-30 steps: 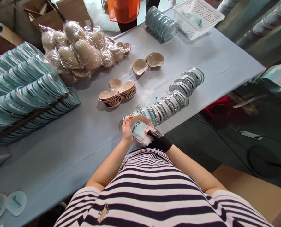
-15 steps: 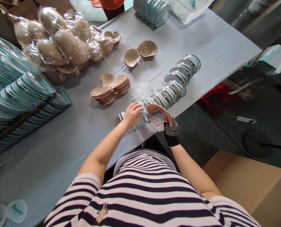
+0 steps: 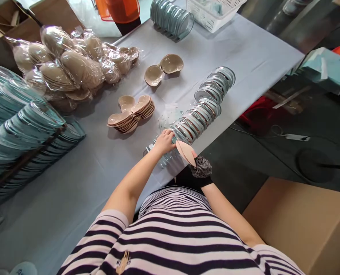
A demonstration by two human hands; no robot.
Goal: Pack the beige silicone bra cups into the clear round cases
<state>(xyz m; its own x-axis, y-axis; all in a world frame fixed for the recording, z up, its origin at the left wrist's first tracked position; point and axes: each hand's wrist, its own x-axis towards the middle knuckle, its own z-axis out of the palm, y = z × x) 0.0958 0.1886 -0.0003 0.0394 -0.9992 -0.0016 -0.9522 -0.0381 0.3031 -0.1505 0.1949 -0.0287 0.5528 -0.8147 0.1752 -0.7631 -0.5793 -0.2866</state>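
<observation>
at the near edge of the pale blue cloth-covered table (image 3: 72, 191), the right hand (image 3: 201, 168), in a black dotted glove, pinches a thin pink-beige cup-shaped pad (image 3: 186, 152) by its lower rim. it looks light, soft and bendy, so the rim seems the place to take hold. the bare left hand (image 3: 164, 141) rests with curled fingers on the nearest end of a long row of clear round plastic shells (image 3: 200, 114), too many to count. beyond lie one stack of beige cups (image 3: 131, 113), one loose pair (image 3: 164, 68) and several bagged bundles (image 3: 69, 65).
</observation>
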